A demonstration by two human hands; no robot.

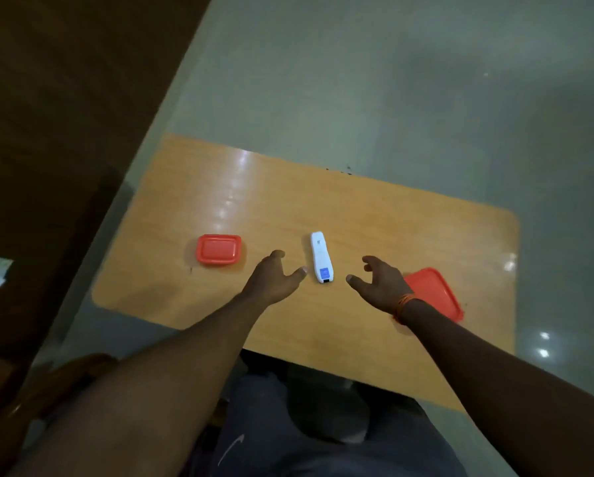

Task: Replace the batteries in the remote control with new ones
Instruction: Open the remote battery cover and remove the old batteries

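Remote control (320, 257) face-down, right container (436, 294) half-hidden

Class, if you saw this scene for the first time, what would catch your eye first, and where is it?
The white remote lies mid-table between the open left hand and right hand, neither touching it. Two red boxes stand out on the wooden table: a small one at left, a larger one partly behind the right wrist.
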